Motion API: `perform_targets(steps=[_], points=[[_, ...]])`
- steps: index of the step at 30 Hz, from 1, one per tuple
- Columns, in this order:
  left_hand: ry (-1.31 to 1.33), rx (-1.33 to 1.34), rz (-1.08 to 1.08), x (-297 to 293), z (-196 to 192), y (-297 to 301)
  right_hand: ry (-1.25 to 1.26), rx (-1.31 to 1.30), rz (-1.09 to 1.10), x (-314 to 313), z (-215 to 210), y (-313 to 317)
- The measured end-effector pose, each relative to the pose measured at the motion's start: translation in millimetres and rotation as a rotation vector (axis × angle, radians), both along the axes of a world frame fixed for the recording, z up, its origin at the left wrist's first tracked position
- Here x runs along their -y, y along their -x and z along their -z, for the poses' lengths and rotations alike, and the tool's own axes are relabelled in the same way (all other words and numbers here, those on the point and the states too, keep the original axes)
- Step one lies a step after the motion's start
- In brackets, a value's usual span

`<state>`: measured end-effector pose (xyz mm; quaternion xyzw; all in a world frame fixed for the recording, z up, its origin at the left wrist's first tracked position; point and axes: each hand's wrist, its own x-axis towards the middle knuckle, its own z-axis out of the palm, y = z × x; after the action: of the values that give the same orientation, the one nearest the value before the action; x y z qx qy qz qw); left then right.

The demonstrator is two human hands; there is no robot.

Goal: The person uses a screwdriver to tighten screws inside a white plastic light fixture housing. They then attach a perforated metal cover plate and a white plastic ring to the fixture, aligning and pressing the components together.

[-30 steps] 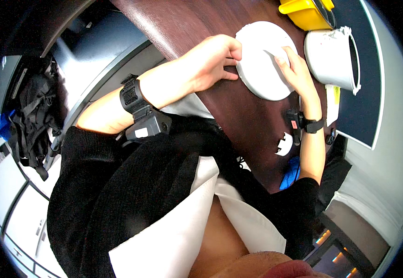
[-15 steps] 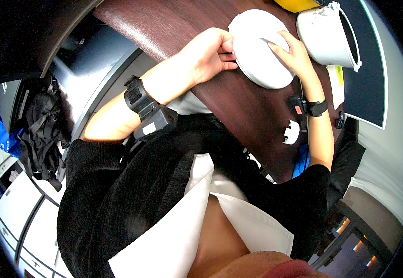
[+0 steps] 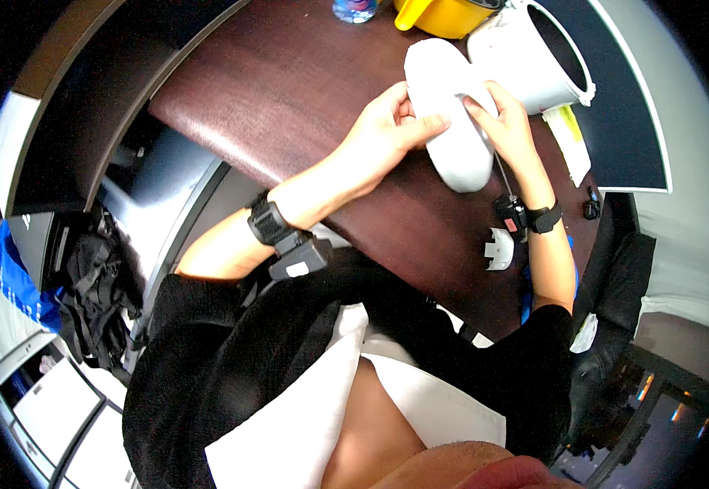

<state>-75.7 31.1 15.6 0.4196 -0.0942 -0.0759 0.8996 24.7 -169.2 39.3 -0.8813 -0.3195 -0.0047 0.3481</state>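
Note:
Between my two hands, a smooth white rounded cover [image 3: 449, 151] is held up over the dark table, tilted so that it looks narrow. My left hand [image 3: 387, 130] grips its left edge, the thumb lying across the white surface and the other fingers partly hidden behind. On the opposite side, my right hand [image 3: 507, 126] pinches a raised part of the cover between thumb and fingers. Just beyond my right hand lies a white tub-shaped housing [image 3: 509, 57] on its side, with a dark opening and small lugs on the rim.
A yellow container [image 3: 452, 18] and a clear bottle [image 3: 355, 10] stand at the far edge of the brown table [image 3: 289, 90]. To the right are a yellow-and-white paper [image 3: 568, 147], a small black item [image 3: 591, 204] and a white notched piece [image 3: 498, 249]. A dark panel [image 3: 627, 122] rises behind.
The white cover has turned from its broad face to a narrower, tilted view. My left thumb has come over onto its surface. The yellow container and bottle show more now.

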Motion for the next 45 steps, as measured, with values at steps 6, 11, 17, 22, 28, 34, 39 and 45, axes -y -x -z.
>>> perform_targets(steps=[6, 11, 17, 22, 28, 34, 39, 45], points=[[-0.173, 0.184, -0.014, 14, -17, 14, -0.006, -0.027, 0.049, 13, -26, 34], [-0.266, 0.225, 0.023, 25, -16, 27, -0.012, -0.074, -0.006, 25, -34, 57], [-0.373, 0.327, -0.071, 30, -13, 31, -0.056, 0.041, 0.005, 26, -23, 71], [-0.396, 0.350, -0.050, 30, -25, 36, 0.002, 0.142, -0.032, 27, -23, 77], [-0.196, 0.241, 0.041, 33, -25, 36, 0.019, 0.194, -0.014, 32, -22, 77], [-0.115, 0.230, -0.009, 27, -20, 30, 0.069, 0.212, -0.098, 24, -26, 70], [0.102, 0.150, -0.059, 26, -10, 28, -0.094, 0.238, -0.059, 21, -21, 57], [0.111, 0.085, -0.115, 13, -3, 25, -0.361, -0.151, 0.252, 34, -14, 57]])
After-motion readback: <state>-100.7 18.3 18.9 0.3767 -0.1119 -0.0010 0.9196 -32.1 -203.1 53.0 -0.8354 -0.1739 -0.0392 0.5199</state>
